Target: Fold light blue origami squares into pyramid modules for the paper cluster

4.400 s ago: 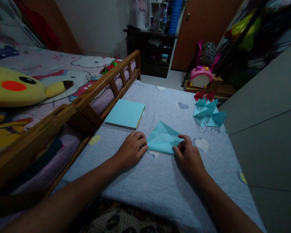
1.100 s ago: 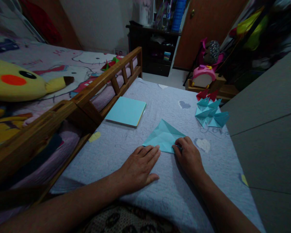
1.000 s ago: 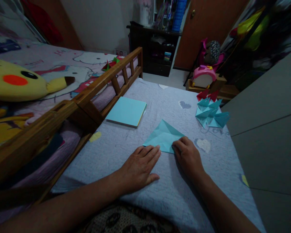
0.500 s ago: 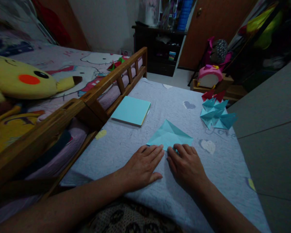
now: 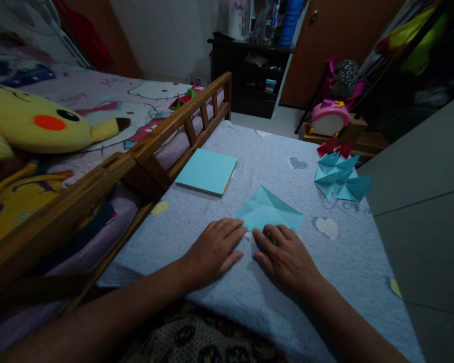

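Note:
A light blue folded paper (image 5: 269, 212) lies on a pale blue quilted mattress (image 5: 212, 212) in front of me. My left hand (image 5: 212, 248) lies flat and open on the cloth, its fingertips touching the paper's near left edge. My right hand (image 5: 285, 255) also lies flat with fingers stretched out, its fingertips pressing on the paper's near edge. Neither hand grips anything.
A stack of blue square sheets (image 5: 207, 171) lies to the left by a wooden bed rail (image 5: 144, 156). Several folded blue and red paper pieces (image 5: 340, 176) sit at the right. A yellow plush toy (image 5: 38, 126) rests on the bed. A grey wall panel (image 5: 423, 201) borders the right.
My right hand slid left along the paper's near edge and flattened out. My left hand shifted slightly to the paper's left corner. The camera view drifted a little.

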`<state>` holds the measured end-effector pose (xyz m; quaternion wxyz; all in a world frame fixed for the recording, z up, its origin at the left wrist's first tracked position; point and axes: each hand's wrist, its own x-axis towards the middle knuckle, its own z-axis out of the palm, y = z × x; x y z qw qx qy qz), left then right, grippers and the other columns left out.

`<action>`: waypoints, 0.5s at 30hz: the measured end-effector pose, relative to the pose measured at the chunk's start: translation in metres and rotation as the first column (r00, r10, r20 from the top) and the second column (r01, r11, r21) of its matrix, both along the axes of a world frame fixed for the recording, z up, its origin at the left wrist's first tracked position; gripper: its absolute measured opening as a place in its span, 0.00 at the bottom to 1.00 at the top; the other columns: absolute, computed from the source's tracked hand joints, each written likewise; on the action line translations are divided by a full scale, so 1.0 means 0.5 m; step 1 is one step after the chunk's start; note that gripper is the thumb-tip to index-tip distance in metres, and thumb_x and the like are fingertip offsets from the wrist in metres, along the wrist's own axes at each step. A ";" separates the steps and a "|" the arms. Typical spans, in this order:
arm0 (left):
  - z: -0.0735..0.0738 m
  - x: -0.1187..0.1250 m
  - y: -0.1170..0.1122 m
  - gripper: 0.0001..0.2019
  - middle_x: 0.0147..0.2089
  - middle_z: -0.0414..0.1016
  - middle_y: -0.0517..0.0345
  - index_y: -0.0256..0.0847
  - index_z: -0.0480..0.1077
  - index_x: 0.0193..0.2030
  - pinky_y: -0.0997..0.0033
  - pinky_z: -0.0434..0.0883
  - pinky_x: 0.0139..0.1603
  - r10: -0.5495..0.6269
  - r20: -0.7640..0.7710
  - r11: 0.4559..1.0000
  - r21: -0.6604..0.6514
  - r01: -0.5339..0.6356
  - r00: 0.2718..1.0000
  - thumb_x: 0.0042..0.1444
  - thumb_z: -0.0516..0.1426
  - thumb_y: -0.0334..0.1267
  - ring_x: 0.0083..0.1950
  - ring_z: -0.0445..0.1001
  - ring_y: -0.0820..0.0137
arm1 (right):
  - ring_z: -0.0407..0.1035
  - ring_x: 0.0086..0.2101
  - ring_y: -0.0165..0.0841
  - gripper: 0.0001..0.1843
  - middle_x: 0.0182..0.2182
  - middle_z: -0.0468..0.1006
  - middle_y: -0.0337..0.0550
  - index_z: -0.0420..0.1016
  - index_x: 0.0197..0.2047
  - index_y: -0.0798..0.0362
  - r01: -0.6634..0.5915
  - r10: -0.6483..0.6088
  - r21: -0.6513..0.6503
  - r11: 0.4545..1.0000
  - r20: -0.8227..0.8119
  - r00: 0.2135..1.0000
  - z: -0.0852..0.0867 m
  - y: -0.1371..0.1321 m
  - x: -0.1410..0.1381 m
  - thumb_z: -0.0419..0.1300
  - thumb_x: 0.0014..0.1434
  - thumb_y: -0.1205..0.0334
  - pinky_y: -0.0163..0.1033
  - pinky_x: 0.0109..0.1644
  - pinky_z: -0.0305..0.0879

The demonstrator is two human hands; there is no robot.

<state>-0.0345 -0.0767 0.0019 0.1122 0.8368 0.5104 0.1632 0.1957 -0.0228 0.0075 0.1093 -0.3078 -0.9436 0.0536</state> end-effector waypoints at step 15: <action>0.000 -0.017 0.048 0.03 0.43 0.70 0.54 0.41 0.73 0.41 0.57 0.68 0.51 0.135 0.195 0.991 -0.014 -0.135 0.971 0.64 0.57 0.32 0.48 0.67 0.62 | 0.64 0.45 0.44 0.21 0.49 0.75 0.51 0.71 0.60 0.53 0.015 -0.014 0.040 0.999 -0.024 1.000 -0.008 -0.001 0.002 0.59 0.65 0.55 0.48 0.48 0.61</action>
